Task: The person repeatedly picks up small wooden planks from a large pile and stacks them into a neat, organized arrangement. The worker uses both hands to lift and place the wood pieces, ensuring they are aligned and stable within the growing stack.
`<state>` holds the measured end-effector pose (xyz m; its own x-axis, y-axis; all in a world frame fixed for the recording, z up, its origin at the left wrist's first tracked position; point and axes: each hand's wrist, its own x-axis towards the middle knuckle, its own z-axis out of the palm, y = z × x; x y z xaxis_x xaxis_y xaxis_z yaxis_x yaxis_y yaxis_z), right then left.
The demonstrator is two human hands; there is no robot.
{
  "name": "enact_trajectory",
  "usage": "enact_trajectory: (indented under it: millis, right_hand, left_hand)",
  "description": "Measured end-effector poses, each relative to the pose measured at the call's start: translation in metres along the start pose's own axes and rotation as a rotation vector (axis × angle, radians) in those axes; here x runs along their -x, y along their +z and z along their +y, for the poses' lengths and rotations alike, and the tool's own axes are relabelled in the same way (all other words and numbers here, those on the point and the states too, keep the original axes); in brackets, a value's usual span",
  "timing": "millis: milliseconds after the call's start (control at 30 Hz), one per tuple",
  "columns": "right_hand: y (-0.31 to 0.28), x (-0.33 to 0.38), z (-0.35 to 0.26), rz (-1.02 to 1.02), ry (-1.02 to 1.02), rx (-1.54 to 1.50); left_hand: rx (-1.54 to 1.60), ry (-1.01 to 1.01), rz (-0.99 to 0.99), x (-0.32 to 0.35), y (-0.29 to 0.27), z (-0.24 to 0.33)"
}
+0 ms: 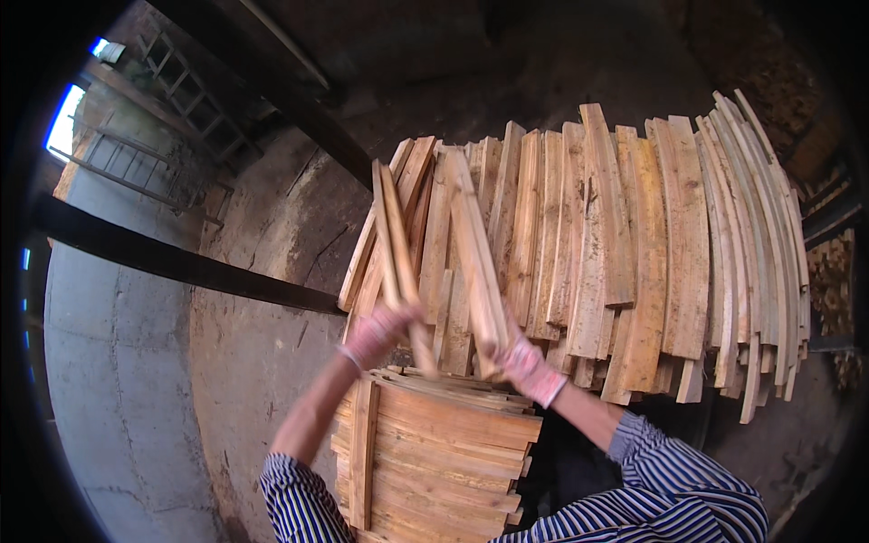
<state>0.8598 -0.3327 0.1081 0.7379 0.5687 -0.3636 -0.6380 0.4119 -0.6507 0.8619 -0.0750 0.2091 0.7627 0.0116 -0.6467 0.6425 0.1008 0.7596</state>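
Planks point(473, 244) in view, I note: left hand point(385, 333) closed around a slim pair, right hand point(527, 362) closed around more, stacked boards point(648, 271) beyond.

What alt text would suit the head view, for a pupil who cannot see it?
A gloved left hand and right hand grip boards. Beyond spreads a wide pile of timber; nearer the person, a narrower stack runs side to side.

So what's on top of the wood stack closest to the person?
One narrow board lies across the near stack, towards its left side. Whatever is right under that board is covered.
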Motion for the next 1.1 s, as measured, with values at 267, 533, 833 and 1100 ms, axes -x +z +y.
enact_trajectory:
  millis: [267,533,833,1100]
  right_hand:
    - [0.061,0.126,0.030,0.032,0.142,1.080]
    - [0.048,0.291,0.054,-0.428,-0.309,1.179]
    - [0.148,0.390,0.164,-0.949,-0.147,1.079]
    - [0.236,0.395,0.251,-1.140,0.218,0.663]
  left_hand:
    - [0.695,0.024,0.076,0.058,0.083,-0.159]
    - [0.719,0.141,0.390,0.237,0.149,-0.238]
    - [0.601,0.944,0.678,0.535,0.045,-0.302]
    - [-0.440,0.416,1.012,0.564,0.093,-0.463]
